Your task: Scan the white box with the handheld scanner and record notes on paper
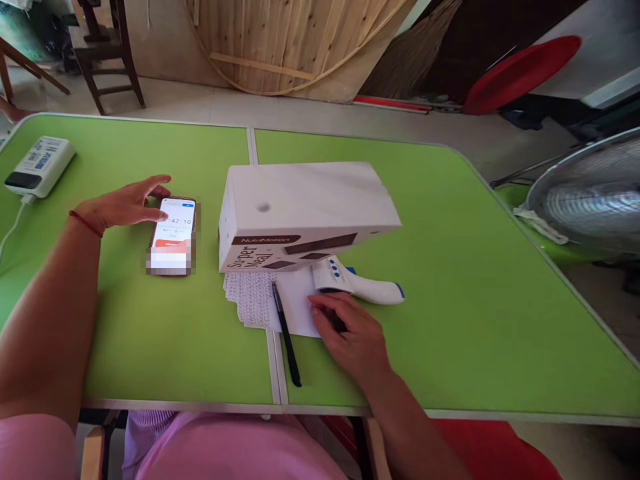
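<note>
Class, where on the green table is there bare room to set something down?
The green table is bare right of the white box, out to its right edge, and between the phone and the near edge. Crowded: in front of the box, where papers, pen, white device and right hand bunch.

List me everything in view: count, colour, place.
table: 1, green, centre
box: 1, white, centre
sheets: several, white, by box
pen: 1, black, partly on sheets
thermometer: 1, white, right of pen
phone: 1, dark-edged, left of box
power bank: 1, white, table's left
chair: at least 1, brown, upper left
wooden disc: 1, tan, top
straw bundle: 1, brown, upper right
round object: 1, red, upper right
fan: 1, silver, right edge
left hand: 1, at phone
right hand: 1, by thermometer
</note>
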Demonstrator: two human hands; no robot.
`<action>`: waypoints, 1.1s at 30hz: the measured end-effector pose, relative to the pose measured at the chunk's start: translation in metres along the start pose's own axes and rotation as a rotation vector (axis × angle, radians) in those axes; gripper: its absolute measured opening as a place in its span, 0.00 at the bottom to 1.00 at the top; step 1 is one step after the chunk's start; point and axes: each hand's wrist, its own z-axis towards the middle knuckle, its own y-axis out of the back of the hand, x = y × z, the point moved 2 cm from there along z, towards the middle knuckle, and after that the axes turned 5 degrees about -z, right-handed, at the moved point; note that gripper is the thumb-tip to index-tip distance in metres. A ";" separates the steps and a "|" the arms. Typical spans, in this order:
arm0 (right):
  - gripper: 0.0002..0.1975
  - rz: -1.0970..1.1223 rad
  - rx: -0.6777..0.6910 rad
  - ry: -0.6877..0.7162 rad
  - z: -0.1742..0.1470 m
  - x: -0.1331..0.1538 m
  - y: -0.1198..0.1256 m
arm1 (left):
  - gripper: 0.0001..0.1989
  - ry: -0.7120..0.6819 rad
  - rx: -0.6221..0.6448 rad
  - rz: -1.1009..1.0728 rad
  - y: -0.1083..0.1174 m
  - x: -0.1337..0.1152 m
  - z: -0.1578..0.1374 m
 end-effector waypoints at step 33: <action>0.07 0.006 -0.001 -0.040 -0.003 -0.004 -0.003 | 0.47 0.082 -0.120 -0.202 0.011 0.004 -0.008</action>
